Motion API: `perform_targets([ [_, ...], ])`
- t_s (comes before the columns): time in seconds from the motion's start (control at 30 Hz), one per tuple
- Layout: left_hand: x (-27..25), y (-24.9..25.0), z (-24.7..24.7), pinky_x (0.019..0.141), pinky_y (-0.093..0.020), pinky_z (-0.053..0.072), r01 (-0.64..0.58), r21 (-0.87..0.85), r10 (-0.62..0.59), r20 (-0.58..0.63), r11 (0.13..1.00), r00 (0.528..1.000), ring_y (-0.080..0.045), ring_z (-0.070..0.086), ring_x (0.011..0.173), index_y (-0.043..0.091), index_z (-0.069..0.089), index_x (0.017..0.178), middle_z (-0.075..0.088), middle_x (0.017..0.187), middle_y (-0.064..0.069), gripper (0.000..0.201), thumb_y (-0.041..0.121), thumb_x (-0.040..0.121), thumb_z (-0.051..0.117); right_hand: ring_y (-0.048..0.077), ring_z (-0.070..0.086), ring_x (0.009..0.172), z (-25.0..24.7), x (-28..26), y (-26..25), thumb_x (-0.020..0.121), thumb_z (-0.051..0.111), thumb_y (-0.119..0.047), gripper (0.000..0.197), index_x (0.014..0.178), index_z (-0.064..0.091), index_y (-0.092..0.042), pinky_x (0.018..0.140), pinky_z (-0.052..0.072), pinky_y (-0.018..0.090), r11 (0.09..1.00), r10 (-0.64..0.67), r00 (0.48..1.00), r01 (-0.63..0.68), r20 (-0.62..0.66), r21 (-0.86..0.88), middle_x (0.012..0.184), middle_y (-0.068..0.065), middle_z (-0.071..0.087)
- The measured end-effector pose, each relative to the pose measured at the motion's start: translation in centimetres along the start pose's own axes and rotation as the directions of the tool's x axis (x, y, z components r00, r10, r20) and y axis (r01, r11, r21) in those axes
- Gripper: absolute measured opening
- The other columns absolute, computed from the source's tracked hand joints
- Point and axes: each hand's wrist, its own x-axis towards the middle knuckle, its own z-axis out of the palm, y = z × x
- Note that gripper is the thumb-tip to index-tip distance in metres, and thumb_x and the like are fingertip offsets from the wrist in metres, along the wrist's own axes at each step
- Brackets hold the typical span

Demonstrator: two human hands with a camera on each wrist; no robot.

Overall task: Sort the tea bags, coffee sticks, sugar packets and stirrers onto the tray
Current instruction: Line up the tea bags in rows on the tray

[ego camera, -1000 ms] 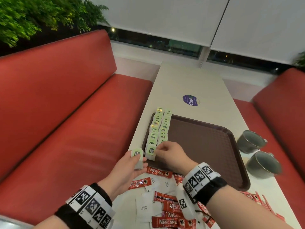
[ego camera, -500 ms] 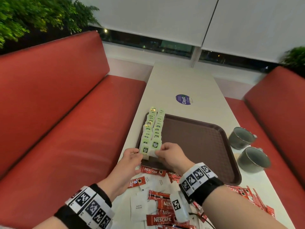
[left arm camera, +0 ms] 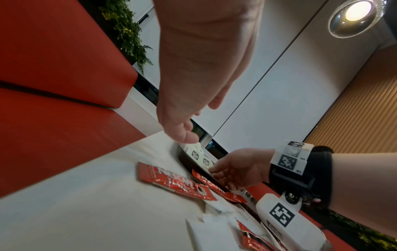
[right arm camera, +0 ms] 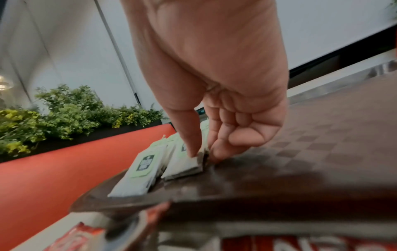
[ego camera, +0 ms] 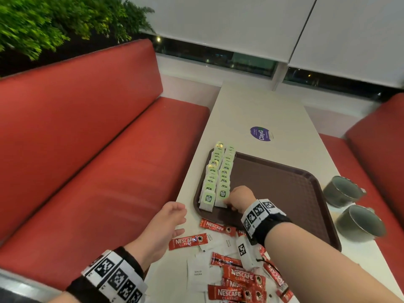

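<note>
Pinching nearest green-labelled paper tea bag (right arm camera: 184, 165) on brown plastic tray (ego camera: 284, 189).
Right hand (ego camera: 240, 199) thumb and fingertips grip its corner; left hand (ego camera: 168, 224) hovers, fingers relaxed, empty.

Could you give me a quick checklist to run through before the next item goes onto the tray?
1. Tea bags sit in two neat rows along the tray's left side: ok.
2. Right hand clear of the front tea bag: not ok, thumb and fingertip pinch its corner.
3. Left hand free for the next pick: ok, open over the table edge, holding nothing.
4. Coffee sticks and sugar packets within reach off the tray: ok.
5. Bare space on the tray for more groups: ok.
6. Stirrers located: cannot tell, none plainly visible.
</note>
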Motion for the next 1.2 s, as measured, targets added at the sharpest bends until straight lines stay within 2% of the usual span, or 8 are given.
perform_targets([
  [0.07,0.1,0.0,-0.4,0.078,-0.027,0.048,-0.003,-0.004,0.003,-0.004,1.0,1.0,-0.014,0.053,0.11,0.017,0.056,0.109,0.054,0.119,-0.001,0.015,0.024,0.096,0.054,0.023,0.061,0.097,0.1,0.3,0.0,0.088,0.06,-0.017,0.023,0.109,0.058,-0.008,0.079,0.049,0.029,1.0,-0.026,0.997,0.025,-0.075,-0.007,0.109,0.007,0.063],
  [0.23,0.2,0.0,-0.8,0.079,-0.028,0.048,0.004,-0.011,-0.004,-0.009,1.0,1.0,-0.015,0.053,0.109,0.015,0.056,0.109,0.054,0.119,-0.002,0.016,0.023,0.096,0.054,0.018,0.053,0.092,-0.1,-0.3,-1.6,0.09,0.051,-0.013,0.023,0.112,0.056,-0.014,0.074,0.046,0.027,0.977,-0.133,0.96,0.169,-0.245,0.129,0.109,0.004,0.056],
  [0.47,-0.2,0.1,-1.1,0.081,-0.029,0.049,0.014,0.0,-0.014,-0.004,1.0,1.0,-0.014,0.057,0.106,0.014,0.059,0.106,0.059,0.116,-0.002,0.015,0.023,0.094,0.056,0.013,0.058,0.082,-0.5,-5.4,-2.1,0.091,0.053,-0.016,0.013,0.084,0.064,-0.017,0.062,0.041,0.019,0.876,-0.277,0.927,0.352,-0.253,0.329,0.09,0.0,0.065],
  [0.57,-0.3,-0.1,-1.0,0.079,-0.029,0.048,0.002,0.011,-0.002,0.0,1.0,1.0,-0.017,0.058,0.105,0.012,0.06,0.1,0.061,0.115,-0.006,0.011,0.019,0.094,0.056,0.002,0.054,0.065,-0.9,-10.2,0.9,0.091,0.057,-0.021,0.018,0.074,0.061,-0.023,0.056,0.04,0.014,0.857,-0.344,0.908,0.407,-0.238,0.316,0.077,-0.006,0.064],
  [0.8,-1.0,-0.4,1.7,0.078,-0.03,0.048,-0.036,0.156,0.026,0.064,0.987,0.998,-0.02,0.058,0.106,0.009,0.06,0.095,0.063,0.11,-0.007,0.012,0.02,0.094,0.055,-0.002,0.051,0.052,-3.4,-17.9,14.4,0.088,0.064,-0.019,0.019,0.07,0.065,-0.024,0.05,0.038,0.011,0.892,-0.114,0.932,0.249,-0.345,0.378,0.059,-0.016,0.061],
  [0.93,-1.9,-0.9,4.8,0.086,-0.037,0.05,-0.078,0.289,0.039,0.138,0.954,0.99,-0.024,0.059,0.105,0.01,0.062,0.098,0.064,0.106,-0.009,0.014,0.022,0.094,0.055,0.004,0.047,0.047,-3.9,-21.0,22.7,0.086,0.066,-0.01,0.02,0.069,0.064,-0.022,0.047,0.037,0.017,0.903,0.107,0.895,0.096,-0.434,0.42,0.053,-0.008,0.059],
  [1.07,-3.4,-1.4,9.0,0.086,-0.037,0.05,-0.158,0.439,0.056,0.237,0.885,0.97,-0.016,0.061,0.099,0.019,0.063,0.095,0.066,0.1,0.002,0.01,0.026,0.093,0.057,0.002,0.05,0.048,-3.1,-23.6,28.4,0.083,0.069,-0.01,0.017,0.072,0.064,-0.022,0.05,0.039,0.014,0.914,0.212,0.88,-0.025,-0.425,0.406,0.058,-0.004,0.064],
  [1.2,-5.0,-2.0,13.4,0.079,-0.034,0.051,-0.318,0.566,0.084,0.4,0.76,0.913,-0.016,0.063,0.089,0.027,0.065,0.091,0.068,0.092,0.004,0.007,0.025,0.092,0.058,0.008,0.055,0.069,-1.2,-24.9,31.0,0.082,0.072,-0.025,0.01,0.088,0.066,-0.022,0.057,0.036,0.015,0.964,0.202,0.908,-0.118,-0.367,0.239,0.083,-0.008,0.063],
])
